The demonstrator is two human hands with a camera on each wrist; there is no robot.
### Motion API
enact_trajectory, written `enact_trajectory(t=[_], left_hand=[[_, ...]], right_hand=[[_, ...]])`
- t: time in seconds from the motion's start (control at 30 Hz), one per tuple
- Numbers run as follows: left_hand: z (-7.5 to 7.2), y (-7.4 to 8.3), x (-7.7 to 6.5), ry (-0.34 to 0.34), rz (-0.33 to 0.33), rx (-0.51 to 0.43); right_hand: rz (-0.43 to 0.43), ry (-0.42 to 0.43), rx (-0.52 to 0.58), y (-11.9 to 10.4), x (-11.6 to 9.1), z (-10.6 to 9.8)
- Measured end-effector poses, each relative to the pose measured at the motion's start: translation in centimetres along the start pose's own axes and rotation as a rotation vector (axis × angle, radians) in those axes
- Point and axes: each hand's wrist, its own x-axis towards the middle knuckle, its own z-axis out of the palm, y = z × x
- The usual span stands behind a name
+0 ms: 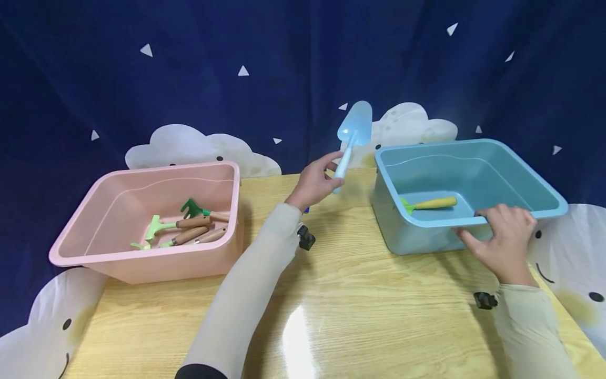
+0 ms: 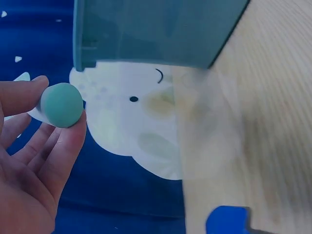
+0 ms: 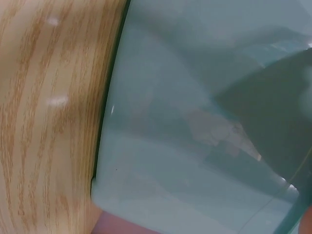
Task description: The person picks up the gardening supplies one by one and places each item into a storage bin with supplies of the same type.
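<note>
In the head view my left hand (image 1: 314, 183) pinches the handle of a light blue trowel (image 1: 357, 123), raised above the table between two bins with its blade pointing up and away. The round handle end faces the camera in the left wrist view, held between thumb and fingers of the left hand (image 2: 36, 168). My right hand (image 1: 504, 242) grips the near rim of the blue bin (image 1: 416, 238), thumb outside. Inside that bin lies a small tool with a yellow handle (image 1: 436, 203) and a green head. The bin's wall (image 3: 161, 126) fills most of the right wrist view.
At left stands a pink bin (image 1: 142, 268) holding several garden tools, among them a light green rake (image 1: 156, 226) and a dark green fork (image 1: 191, 208). A small blue object (image 2: 226, 220) lies on the wooden table (image 1: 360, 295), mostly hidden in the head view. A dark blue curtain (image 1: 284, 47) hangs behind.
</note>
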Motion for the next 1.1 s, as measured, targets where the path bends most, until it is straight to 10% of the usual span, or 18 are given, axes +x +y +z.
enact_trajectory(t=[0.5, 1.1], left_hand=[[1.1, 2.6, -0.5, -0.115, 0.040, 0.094], [2.3, 8.6, 3.1, -0.223, 0.211, 0.376]], right_hand=[[-0.015, 0.073, 0.017, 0.0, -0.8, -0.4], [-0.049, 0.079, 0.021, 0.2, 0.1, 0.2]])
